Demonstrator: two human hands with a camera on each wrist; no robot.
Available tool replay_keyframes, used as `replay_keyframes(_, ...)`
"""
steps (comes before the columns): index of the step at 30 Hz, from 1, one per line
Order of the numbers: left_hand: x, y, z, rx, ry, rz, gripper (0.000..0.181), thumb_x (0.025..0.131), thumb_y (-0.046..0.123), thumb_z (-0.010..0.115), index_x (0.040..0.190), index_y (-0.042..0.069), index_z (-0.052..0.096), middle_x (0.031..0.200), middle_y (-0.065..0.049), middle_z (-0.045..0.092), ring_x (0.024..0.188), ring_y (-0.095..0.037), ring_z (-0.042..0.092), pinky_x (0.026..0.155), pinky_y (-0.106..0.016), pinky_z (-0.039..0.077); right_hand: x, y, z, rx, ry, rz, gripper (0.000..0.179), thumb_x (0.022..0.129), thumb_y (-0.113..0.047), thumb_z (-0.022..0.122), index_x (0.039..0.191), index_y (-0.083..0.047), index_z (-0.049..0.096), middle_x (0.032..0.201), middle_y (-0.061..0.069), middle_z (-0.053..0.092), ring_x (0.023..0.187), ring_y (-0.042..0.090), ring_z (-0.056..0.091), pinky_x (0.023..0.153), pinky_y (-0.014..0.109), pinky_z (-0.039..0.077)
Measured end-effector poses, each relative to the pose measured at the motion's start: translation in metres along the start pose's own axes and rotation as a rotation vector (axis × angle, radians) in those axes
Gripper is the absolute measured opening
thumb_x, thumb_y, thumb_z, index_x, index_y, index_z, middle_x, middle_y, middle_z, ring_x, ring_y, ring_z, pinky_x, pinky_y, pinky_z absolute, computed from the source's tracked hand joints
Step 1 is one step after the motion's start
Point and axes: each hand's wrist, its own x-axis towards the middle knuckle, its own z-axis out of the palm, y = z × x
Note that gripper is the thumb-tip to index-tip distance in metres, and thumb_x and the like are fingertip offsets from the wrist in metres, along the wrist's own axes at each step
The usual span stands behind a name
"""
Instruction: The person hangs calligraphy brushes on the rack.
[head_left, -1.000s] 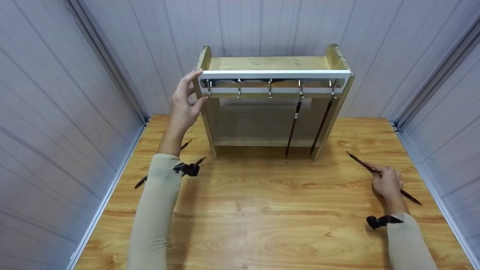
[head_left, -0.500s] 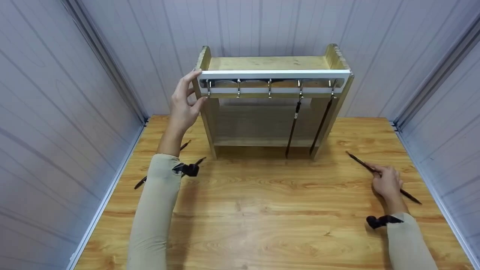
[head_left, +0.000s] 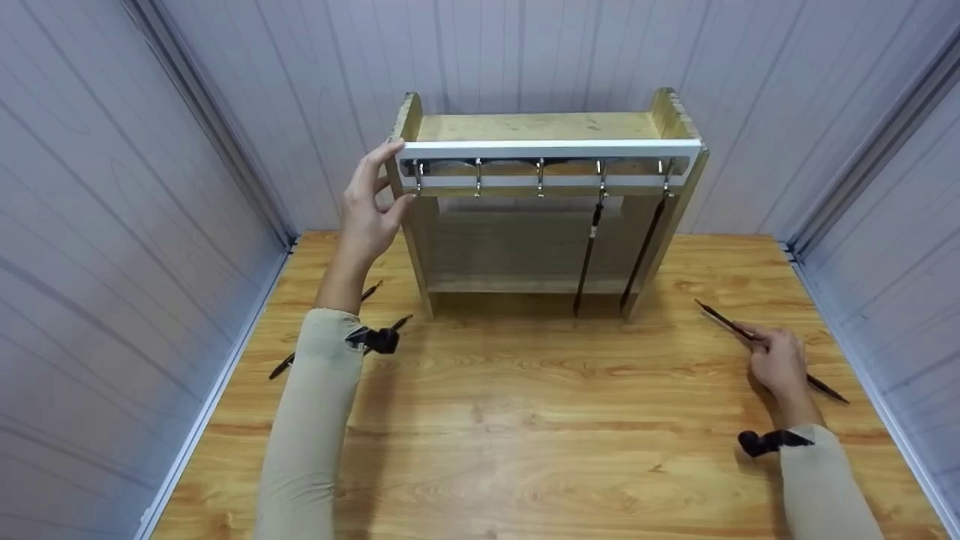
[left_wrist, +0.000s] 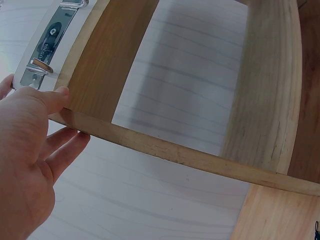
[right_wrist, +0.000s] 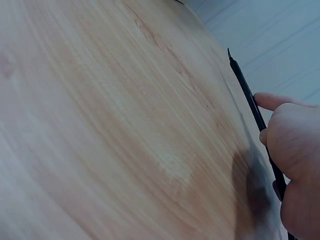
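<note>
A person's right hand is pinching a slim black rod, its fingers closing on the shaft and the tip pointing out beyond them. The left hand is gripping a wooden shelf at its upper corner, thumb opposite fingers. Right of those fingers, two dark rods are hanging from hooks (more rods, partly hidden, are lying below on the tabletop).
</note>
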Motion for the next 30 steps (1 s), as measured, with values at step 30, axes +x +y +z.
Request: replay_keyframes(30,-0.001,0.001,-0.004,-0.011,-0.003,0.02,0.063,0.101,-0.012,0.072,0.159,0.003,0.055,0.171,-0.025,0.05,0.157,-0.039,0.057,0.12,-0.046,0.064,-0.018,-0.034,-0.003,0.045,0.012,-0.16,0.04,0.116,0.002,0.048,0.148,-0.002,0.07,0.13,0.038,0.058,0.116,0.054,0.055,0.085,0.061,0.051)
